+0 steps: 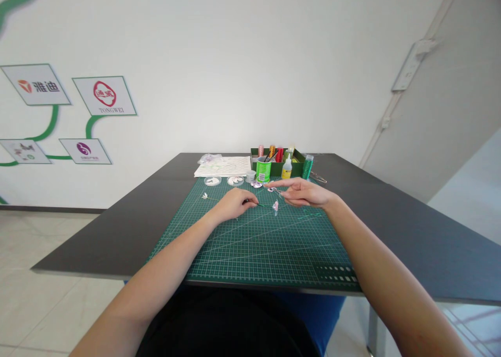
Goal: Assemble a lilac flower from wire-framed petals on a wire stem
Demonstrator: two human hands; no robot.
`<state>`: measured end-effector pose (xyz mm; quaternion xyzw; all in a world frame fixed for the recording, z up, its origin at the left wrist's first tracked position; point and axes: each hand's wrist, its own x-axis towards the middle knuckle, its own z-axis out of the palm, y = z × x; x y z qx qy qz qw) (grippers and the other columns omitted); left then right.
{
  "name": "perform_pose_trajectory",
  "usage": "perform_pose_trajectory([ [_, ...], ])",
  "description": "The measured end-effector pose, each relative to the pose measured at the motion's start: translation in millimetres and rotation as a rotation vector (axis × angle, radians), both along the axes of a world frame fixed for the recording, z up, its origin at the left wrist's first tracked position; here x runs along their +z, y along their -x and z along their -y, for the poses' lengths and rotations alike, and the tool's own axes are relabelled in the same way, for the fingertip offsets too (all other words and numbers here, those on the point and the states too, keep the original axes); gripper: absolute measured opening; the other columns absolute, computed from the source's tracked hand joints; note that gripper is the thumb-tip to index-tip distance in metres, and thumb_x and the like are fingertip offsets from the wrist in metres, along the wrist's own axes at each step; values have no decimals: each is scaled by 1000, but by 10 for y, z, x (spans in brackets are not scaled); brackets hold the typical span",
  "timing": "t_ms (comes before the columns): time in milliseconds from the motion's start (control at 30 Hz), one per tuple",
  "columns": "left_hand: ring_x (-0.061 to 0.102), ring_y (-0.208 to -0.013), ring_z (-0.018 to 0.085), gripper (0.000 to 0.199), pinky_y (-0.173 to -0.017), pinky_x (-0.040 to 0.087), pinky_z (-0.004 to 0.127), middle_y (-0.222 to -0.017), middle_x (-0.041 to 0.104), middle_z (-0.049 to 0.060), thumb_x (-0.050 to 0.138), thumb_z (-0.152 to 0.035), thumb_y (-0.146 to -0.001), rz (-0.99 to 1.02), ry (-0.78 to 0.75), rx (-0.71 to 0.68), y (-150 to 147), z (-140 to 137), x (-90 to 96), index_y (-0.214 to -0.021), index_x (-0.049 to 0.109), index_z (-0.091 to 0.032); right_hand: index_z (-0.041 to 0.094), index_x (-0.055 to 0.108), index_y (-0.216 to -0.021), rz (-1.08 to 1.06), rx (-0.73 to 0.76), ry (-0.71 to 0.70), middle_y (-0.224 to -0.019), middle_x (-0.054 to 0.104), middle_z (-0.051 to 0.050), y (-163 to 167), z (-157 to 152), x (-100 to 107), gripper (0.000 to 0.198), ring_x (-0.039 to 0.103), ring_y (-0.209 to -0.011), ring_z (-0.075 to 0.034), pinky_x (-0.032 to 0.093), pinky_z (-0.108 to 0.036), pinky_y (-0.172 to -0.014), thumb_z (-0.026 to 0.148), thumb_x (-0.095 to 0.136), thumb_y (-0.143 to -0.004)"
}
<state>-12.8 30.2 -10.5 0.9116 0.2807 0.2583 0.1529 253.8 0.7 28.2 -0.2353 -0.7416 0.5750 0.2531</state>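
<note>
My left hand (pixel 235 203) is closed, fingertips pinching a thin green-wrapped stem (pixel 264 205) just above the mat. At the stem's right end sits a small pale pink-and-white flower (pixel 275 206). My right hand (pixel 305 191) hovers to the right of this flower, index finger stretched out leftward and thumb apart below it. Between finger and thumb shows a thin silvery item (pixel 277 191); whether the hand touches it I cannot tell. A small white flower on a stem (pixel 205 195) lies left of my left hand.
The green cutting mat (pixel 266 252) covers the table's middle. Behind my hands stand two shallow dishes (pixel 213 181) of white pieces, a green can (pixel 263 170), a glue bottle (pixel 287 168) and a green box (pixel 298 168) with thread spools. A white stack (pixel 223 167) lies back left.
</note>
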Motion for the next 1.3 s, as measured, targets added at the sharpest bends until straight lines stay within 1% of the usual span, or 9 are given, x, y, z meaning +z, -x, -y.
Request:
perform_pose_trajectory([
  [167, 69, -83, 18, 15, -78, 48, 28, -93, 76, 4, 61, -20, -88, -16, 14, -32, -7, 28, 29, -94, 75, -20, 10, 41, -148, -22, -86, -6, -40, 32, 13, 13, -43, -37, 60, 21, -38, -6, 18, -23, -43, 31, 59, -94],
  [467, 70, -80, 16, 13, -75, 49, 26, -87, 77, 3, 64, -17, -86, 66, 91, -59, -19, 40, 19, -93, 75, -18, 9, 41, -148, -36, -217, -65, -38, 33, 13, 54, -145, -134, 64, 21, -37, -6, 17, -23, -42, 34, 60, -93],
  [567, 70, -78, 15, 12, -75, 50, 25, -84, 76, 3, 65, -18, -86, 114, 141, -70, -22, 46, 16, -93, 75, -18, 9, 41, -148, -10, -263, -89, -38, 33, 13, 60, -175, -171, 65, 20, -36, -6, 17, -23, -42, 36, 60, -92],
  [733, 70, -74, 16, 11, -71, 51, 26, -80, 76, 3, 66, -23, -86, 211, 161, -71, -20, 71, 45, -90, 75, -18, 7, 40, -148, 69, -305, -103, -37, 33, 13, 59, -214, -214, 69, 20, -36, -7, 16, -23, -42, 40, 58, -91],
  [833, 70, -74, 16, 11, -72, 51, 27, -80, 75, 4, 67, -24, -85, 279, 180, -63, -12, 79, 66, -91, 74, -17, 8, 41, -148, 137, -328, -119, -37, 34, 13, 48, -246, -245, 68, 22, -35, -7, 16, -22, -41, 40, 57, -90],
  [967, 69, -74, 17, 10, -72, 51, 28, -80, 74, 5, 67, -24, -85, 357, 199, -49, 4, 72, 79, -91, 72, -17, 10, 45, -146, 254, -332, -151, -36, 36, 12, 53, -270, -276, 63, 25, -34, -7, 19, -20, -40, 32, 54, -88],
  [1067, 67, -71, 16, 15, -69, 50, 27, -78, 73, 5, 68, -24, -84, 414, 209, -46, 14, 57, 75, -97, 71, -17, 10, 47, -144, 329, -315, -183, -36, 37, 12, 73, -267, -283, 61, 26, -34, -7, 22, -19, -40, 26, 51, -85],
  [1200, 68, -72, 16, 25, -69, 50, 28, -79, 73, 4, 65, -26, -87, 447, 223, -57, 22, 33, 63, -110, 70, -19, 8, 48, -142, 364, -256, -216, -37, 36, 12, 102, -253, -292, 60, 26, -34, -7, 26, -19, -40, 34, 52, -88],
  [1300, 68, -73, 17, 24, -69, 50, 28, -79, 73, 5, 65, -26, -86, 447, 218, -45, 18, 28, 69, -108, 72, -18, 6, 48, -141, 377, -214, -217, -37, 35, 12, 113, -253, -307, 64, 27, -34, -7, 27, -19, -39, 42, 54, -89],
])
